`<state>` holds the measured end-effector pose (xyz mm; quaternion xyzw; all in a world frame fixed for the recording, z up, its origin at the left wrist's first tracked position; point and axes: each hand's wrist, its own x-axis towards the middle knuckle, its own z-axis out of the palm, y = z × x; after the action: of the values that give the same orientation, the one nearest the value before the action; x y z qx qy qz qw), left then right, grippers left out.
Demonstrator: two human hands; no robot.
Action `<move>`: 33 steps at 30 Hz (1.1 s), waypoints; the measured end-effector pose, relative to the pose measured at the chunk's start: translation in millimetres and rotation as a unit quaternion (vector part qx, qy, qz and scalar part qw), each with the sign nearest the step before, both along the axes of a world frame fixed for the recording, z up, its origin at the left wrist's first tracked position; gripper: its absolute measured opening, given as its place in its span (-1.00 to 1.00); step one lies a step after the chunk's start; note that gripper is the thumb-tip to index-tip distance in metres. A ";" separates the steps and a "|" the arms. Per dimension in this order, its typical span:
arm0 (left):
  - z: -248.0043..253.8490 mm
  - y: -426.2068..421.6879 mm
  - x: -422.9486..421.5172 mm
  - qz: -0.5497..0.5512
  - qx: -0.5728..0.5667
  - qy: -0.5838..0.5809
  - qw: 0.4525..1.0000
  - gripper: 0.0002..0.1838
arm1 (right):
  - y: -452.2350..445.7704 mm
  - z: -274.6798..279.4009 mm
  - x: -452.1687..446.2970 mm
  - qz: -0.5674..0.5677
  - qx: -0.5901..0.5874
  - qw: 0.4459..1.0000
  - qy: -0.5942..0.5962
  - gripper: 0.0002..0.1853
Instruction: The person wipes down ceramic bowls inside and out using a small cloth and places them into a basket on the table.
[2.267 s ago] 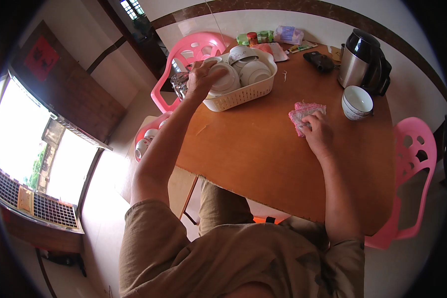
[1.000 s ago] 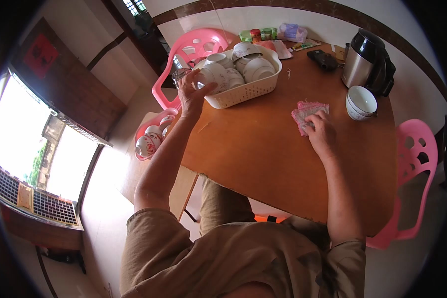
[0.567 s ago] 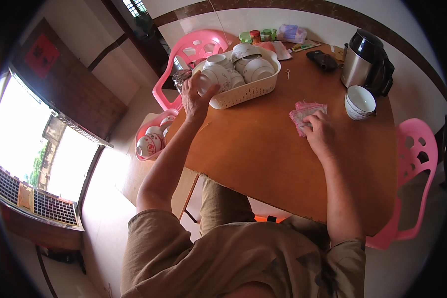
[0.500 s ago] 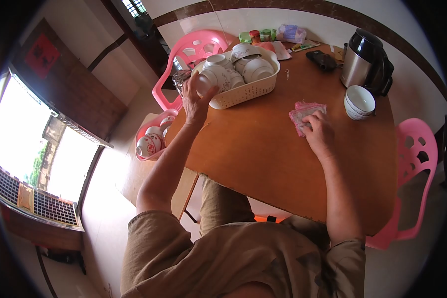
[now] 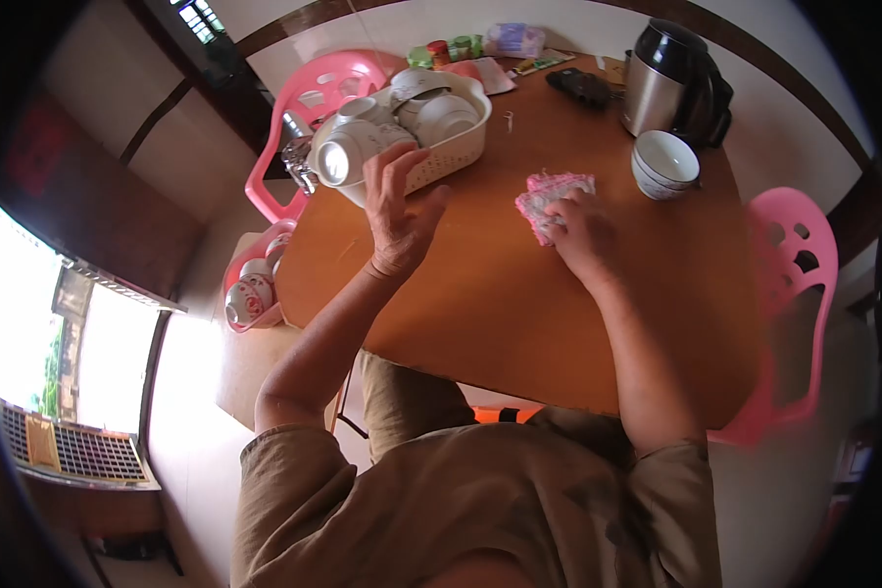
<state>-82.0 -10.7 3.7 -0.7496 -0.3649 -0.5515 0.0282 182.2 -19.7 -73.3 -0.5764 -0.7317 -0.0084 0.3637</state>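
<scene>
My left hand [image 5: 398, 211] is raised over the brown table [image 5: 461, 294], fingers apart and empty, just in front of a cream basket [image 5: 449, 165]. Several white bowls [image 5: 445, 118] are heaped in the basket, and one tilted bowl [image 5: 351, 155] lies at its left end, close to my fingertips. Right of the basket, my right hand [image 5: 580, 227] has its fingers bent onto a pink and white cloth [image 5: 549, 200] on the tabletop. Stacked white bowls [image 5: 664, 165] stand beyond this hand, to its right.
A steel and black kettle [image 5: 661, 83] stands at the back right, near a black object [image 5: 578, 88]. Packets and small jars [image 5: 448, 49] line the back edge. Pink chairs [image 5: 328, 83] flank the table. A pink basket [image 5: 255, 284] with bowls sits at the left.
My left hand has come away from the bowl at the basket's left end and moved right, over the table. My right hand stays on the cloth. The whole view has shifted.
</scene>
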 end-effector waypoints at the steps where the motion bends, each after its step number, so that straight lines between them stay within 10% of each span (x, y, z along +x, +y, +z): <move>1: -1.8 0.5 12.6 -0.053 -0.048 -0.003 0.997 -0.51 | 2.8 -2.0 0.8 0.000 0.004 1.000 -0.003 -0.87; 9: -26.7 11.4 121.2 -0.295 -0.473 -0.303 0.773 -0.67 | -0.2 15.9 6.8 -0.001 -0.061 0.988 0.142 -0.81; 24: -75.8 21.4 125.4 -0.306 -0.500 -0.264 0.766 -0.57 | 9.3 9.2 16.6 0.050 0.098 0.871 0.478 -0.80; 33: -81.9 25.3 126.7 -0.293 -0.461 -0.125 0.828 -0.58 | 14.6 62.4 66.5 -0.199 0.113 0.965 0.125 -0.61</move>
<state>44.7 14.5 -78.2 -0.6719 -0.3404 -0.3901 -0.5297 248.6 -5.1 -10.9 -0.6615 -0.5458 -0.0914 0.5061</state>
